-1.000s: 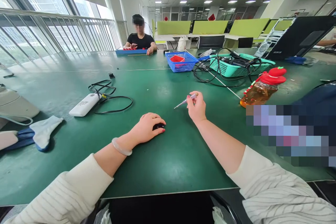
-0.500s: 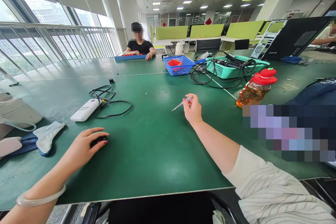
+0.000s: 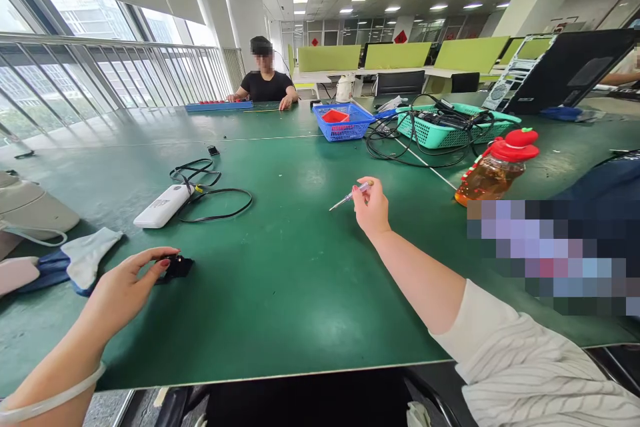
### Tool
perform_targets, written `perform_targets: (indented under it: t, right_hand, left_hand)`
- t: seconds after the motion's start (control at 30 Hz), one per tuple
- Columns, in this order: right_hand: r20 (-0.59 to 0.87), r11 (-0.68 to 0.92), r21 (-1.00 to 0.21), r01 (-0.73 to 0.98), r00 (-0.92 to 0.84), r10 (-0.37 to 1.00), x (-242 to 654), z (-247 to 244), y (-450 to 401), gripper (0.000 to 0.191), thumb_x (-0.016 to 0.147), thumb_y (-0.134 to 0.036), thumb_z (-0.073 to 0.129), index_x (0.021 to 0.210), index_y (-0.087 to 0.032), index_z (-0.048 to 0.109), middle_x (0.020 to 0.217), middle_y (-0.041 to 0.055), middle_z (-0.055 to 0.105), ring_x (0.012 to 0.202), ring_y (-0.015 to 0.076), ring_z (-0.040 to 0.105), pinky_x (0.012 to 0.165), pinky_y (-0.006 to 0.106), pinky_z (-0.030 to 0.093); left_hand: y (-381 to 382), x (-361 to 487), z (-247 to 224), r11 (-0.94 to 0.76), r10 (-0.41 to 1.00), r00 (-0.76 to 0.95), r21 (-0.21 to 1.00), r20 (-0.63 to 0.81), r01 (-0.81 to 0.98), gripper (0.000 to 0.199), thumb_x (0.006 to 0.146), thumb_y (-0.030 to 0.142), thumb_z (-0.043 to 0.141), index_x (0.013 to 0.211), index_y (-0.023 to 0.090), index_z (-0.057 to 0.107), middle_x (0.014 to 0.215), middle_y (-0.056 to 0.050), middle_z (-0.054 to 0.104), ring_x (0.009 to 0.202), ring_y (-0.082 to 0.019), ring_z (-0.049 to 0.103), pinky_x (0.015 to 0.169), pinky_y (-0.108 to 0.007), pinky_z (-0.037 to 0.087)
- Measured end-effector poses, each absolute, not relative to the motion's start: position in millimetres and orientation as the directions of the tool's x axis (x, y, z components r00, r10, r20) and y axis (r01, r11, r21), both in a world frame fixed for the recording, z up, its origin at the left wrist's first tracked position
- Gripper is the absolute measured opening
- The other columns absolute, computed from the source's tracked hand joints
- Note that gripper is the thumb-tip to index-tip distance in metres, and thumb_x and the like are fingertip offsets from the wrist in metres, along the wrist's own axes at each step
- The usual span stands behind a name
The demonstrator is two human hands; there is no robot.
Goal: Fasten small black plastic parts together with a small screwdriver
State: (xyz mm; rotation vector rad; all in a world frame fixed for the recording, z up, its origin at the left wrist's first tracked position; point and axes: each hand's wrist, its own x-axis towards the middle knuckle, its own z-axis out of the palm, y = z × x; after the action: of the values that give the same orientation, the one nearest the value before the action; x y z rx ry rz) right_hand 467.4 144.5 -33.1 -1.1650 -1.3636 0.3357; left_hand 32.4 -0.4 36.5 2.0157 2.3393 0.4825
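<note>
My left hand (image 3: 121, 290), at the left front of the green table (image 3: 280, 293), has its thumb and fingers closed on the near-left side of a small black object (image 3: 180, 267). The object is low at the tabletop, and the fingers cover part of it; its kind does not show. In my right hand (image 3: 373, 210) is a slim screwdriver (image 3: 345, 200) with a clear, purplish handle. Its metal shaft points left and down, just over the middle of the table.
Beyond my left hand lie a white power bank (image 3: 164, 207) and a black cable (image 3: 220, 219). A blue basket (image 3: 345, 127), a green basket (image 3: 435, 132) with cables and a red-capped bottle (image 3: 493, 177) stand right. A co-worker (image 3: 267, 83) sits opposite beside a blue tray (image 3: 219, 107).
My left hand has drawn back to the left, uncovering more of the black object. My right hand keeps the screwdriver nearly still. The co-worker's blue tray has slid left.
</note>
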Motion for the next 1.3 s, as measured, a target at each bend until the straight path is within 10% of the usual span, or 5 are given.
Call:
perform_targets:
  t: [0.5,0.73,1.0,1.3]
  right_hand:
    - [0.568,0.454,-0.802,0.388,0.257,0.782,467,-33,146,0.024,0.09,-0.043,0.055,0.103,-0.023,0.05,0.065,-0.0055,0.053,0.049,0.0126,0.051,0.053,0.027,0.045]
    - [0.562,0.449,-0.805,0.388,0.254,0.787,467,-33,146,0.024,0.09,-0.042,0.055,0.104,-0.023,0.05,0.066,-0.0055,0.053,0.05,0.012,0.051,0.053,0.026,0.045]
    - [0.564,0.456,-0.806,0.377,0.257,0.785,467,-33,146,0.025,0.089,-0.044,0.055,0.103,-0.023,0.051,0.065,-0.0061,0.053,0.049,0.0114,0.05,0.052,0.026,0.044]
    - [0.552,0.443,-0.812,0.38,0.253,0.794,467,-31,144,0.028,0.089,-0.047,0.055,0.104,-0.023,0.05,0.068,-0.0045,0.056,0.051,0.0122,0.051,0.054,0.027,0.045]
  left_hand:
    - [-1,32,28,0.117,0.984,-0.132,0.121,0.119,0.986,0.047,0.087,0.054,0.04,0.111,0.031,0.073,0.12,-0.001,0.072,0.099,-0.027,0.069,0.091,-0.039,0.054]
    - [-6,17,12,0.077,0.992,-0.08,0.035,0.098,0.996,0.073,0.084,0.057,0.044,0.146,0.017,0.043,0.136,-0.012,0.061,0.126,-0.032,0.057,0.104,-0.044,0.045]
    - [-19,8,15,0.215,0.964,-0.224,0.076,0.143,0.974,0.041,0.085,0.054,0.04,0.105,0.031,0.068,0.118,-0.001,0.072,0.098,-0.031,0.07,0.082,-0.044,0.056]
    - [-20,36,29,-0.051,0.948,-0.019,0.211,0.317,0.976,0.046,0.088,0.052,0.041,0.128,0.034,0.054,0.138,-0.001,0.058,0.122,-0.025,0.057,0.094,-0.034,0.051]
